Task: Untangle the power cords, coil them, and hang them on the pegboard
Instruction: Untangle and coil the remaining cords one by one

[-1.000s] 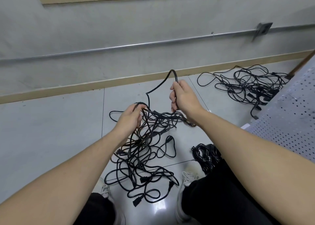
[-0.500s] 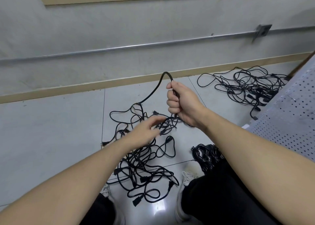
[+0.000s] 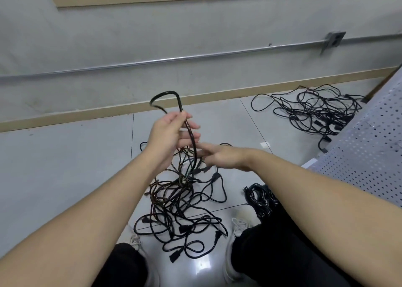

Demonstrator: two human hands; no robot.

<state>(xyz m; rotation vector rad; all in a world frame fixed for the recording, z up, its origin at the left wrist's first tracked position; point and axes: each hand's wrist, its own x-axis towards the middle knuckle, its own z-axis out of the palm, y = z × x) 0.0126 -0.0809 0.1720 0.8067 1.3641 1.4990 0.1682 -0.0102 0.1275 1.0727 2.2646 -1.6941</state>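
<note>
Item: lifted cord loop (image 3: 167,95). It was in your right hand (image 3: 226,157) a moment ago; your left hand (image 3: 171,132) is now pinching it between thumb and fingers, while your right is hovering below with fingers spread, gripping nothing. Judgement: one cord is separating for coiling.

Item: tangled power cords (image 3: 180,202), lying on the floor tiles (image 3: 65,167) between your shoes.

Item: second tangle (image 3: 313,110), near the pegboard (image 3: 369,156).

Containers: none showing.

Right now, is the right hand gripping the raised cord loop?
No: the left hand holds the raised cord loop, while the right hand reaches below it with straight fingers.
</note>
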